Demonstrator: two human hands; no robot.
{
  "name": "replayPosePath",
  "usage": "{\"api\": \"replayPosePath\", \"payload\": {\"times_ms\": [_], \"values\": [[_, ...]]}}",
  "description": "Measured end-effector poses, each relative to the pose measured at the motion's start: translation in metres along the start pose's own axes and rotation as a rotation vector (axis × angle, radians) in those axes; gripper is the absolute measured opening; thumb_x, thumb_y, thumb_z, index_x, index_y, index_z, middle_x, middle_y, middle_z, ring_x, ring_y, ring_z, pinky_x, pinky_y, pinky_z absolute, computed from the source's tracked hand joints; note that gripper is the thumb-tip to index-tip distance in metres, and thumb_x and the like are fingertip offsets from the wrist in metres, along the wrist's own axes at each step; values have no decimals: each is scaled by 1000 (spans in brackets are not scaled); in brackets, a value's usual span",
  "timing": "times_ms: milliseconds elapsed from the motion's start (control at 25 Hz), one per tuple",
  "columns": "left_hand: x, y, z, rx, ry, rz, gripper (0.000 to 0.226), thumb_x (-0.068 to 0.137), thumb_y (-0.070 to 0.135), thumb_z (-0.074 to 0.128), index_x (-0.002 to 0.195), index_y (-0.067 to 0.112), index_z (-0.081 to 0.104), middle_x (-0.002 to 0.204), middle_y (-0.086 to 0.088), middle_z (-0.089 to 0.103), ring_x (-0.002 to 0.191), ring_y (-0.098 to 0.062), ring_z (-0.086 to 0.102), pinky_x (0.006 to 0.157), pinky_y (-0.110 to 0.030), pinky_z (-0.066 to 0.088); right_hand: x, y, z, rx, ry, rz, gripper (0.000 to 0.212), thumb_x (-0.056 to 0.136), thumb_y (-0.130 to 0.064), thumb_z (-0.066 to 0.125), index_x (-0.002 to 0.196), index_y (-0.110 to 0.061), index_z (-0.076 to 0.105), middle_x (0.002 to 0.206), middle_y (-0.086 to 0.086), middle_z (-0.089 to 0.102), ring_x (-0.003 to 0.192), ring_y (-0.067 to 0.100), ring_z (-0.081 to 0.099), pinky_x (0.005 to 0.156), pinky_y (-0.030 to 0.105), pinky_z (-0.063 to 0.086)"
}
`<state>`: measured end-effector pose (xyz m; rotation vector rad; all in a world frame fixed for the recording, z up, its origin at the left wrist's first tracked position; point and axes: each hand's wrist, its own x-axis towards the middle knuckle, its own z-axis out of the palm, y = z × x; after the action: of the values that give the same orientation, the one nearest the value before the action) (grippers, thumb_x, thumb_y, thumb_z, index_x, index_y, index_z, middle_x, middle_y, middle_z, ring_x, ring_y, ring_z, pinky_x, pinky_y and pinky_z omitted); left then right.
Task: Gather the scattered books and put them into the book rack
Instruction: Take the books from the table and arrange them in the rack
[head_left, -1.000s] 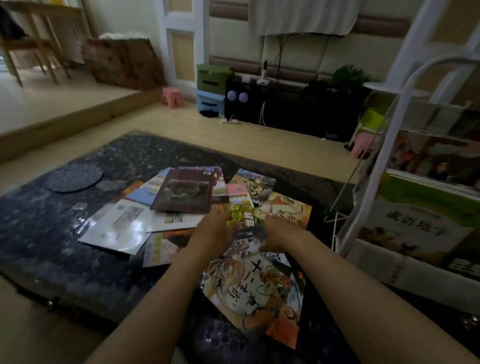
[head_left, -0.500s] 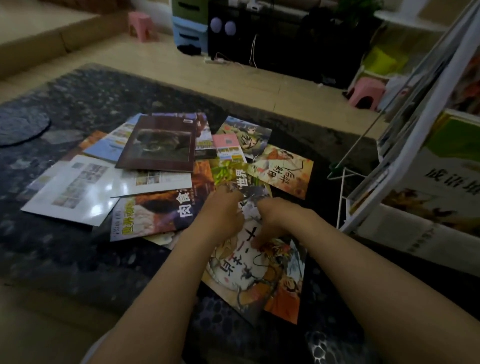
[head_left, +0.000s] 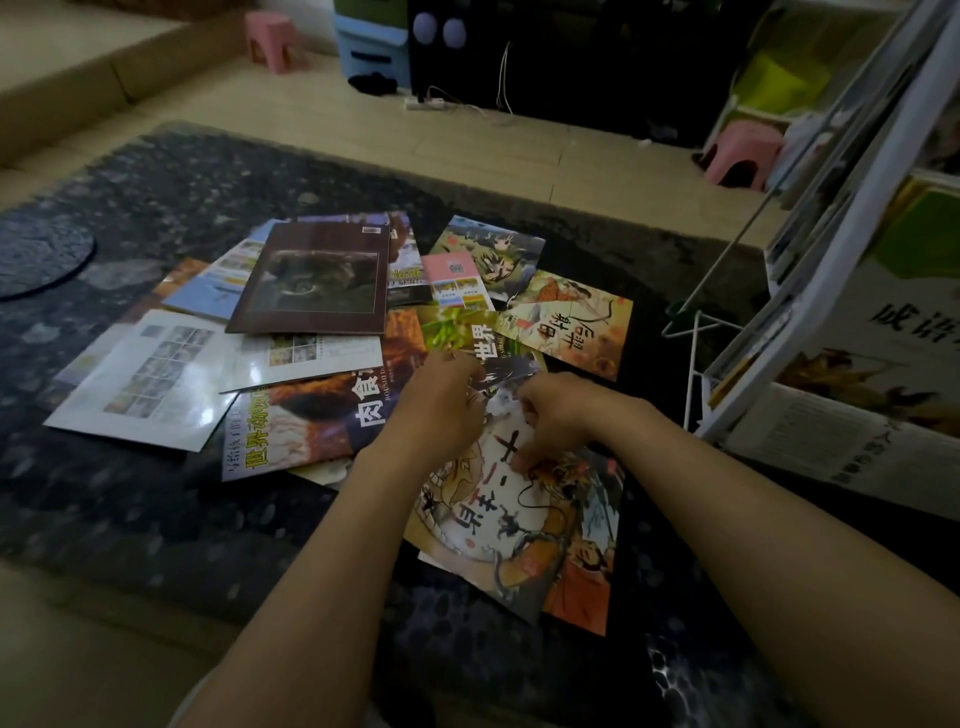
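Several books lie fanned out on a dark patterned mat (head_left: 156, 182): a brown-covered one (head_left: 317, 280), a white one (head_left: 150, 379), an orange animal book (head_left: 311, 415), a green one (head_left: 467, 332). Nearest me is an illustrated orange-and-white picture book (head_left: 524, 530). My left hand (head_left: 441, 402) curls its fingers at that book's top edge. My right hand (head_left: 553, 415) is beside it, fingers bent down onto the cover. The white book rack (head_left: 852, 249) stands at the right and holds several books, among them a green-and-white one (head_left: 893, 322).
Tan floor lies beyond the mat. A pink stool (head_left: 272, 39), a blue box (head_left: 371, 47) and a power strip (head_left: 426, 104) sit at the back. Another pink stool (head_left: 743, 156) stands near the rack. A round dark pad (head_left: 36, 254) lies at the left.
The view has tilted down and come closer. Both hands have slid toward me, off the green book and onto the top of the illustrated picture book.
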<state>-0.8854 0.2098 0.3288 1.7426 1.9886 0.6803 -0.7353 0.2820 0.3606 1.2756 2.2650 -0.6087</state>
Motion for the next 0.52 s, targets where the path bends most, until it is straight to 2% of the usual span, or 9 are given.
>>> {"api": "replayPosePath", "payload": {"times_ms": [160, 280, 440, 520], "values": [[0, 2, -5, -22, -3, -15, 30, 92, 17, 62, 122, 18, 62, 120, -6, 44, 105, -23, 50, 89, -30, 43, 3, 12, 1, 107, 35, -51, 43, 75, -49, 82, 82, -15, 57, 92, 8, 60, 81, 25, 56, 64, 35, 43], [0, 3, -12, -35, -25, -46, 29, 89, 19, 67, 117, 19, 63, 119, -3, 41, 103, -21, 49, 92, -29, 43, -1, 14, -3, 129, 122, -70, 39, 81, -46, 78, 90, -13, 57, 95, 8, 61, 84, 26, 58, 66, 36, 44], [-1, 7, -24, -236, 34, -126, 10, 92, 16, 63, 98, 19, 56, 104, 0, 51, 93, -17, 52, 77, -30, 48, -9, 7, -15, -6, 380, -39, 35, 85, -53, 70, 87, -26, 48, 92, -2, 57, 83, 16, 52, 63, 33, 42], [-1, 8, -31, -380, 136, -155, 7, 95, 11, 57, 97, 14, 52, 93, -1, 53, 86, -18, 52, 73, -34, 47, -9, 5, -22, 47, 545, -34, 41, 83, -57, 69, 98, -25, 49, 105, 0, 55, 92, 18, 53, 73, 38, 50]]}}
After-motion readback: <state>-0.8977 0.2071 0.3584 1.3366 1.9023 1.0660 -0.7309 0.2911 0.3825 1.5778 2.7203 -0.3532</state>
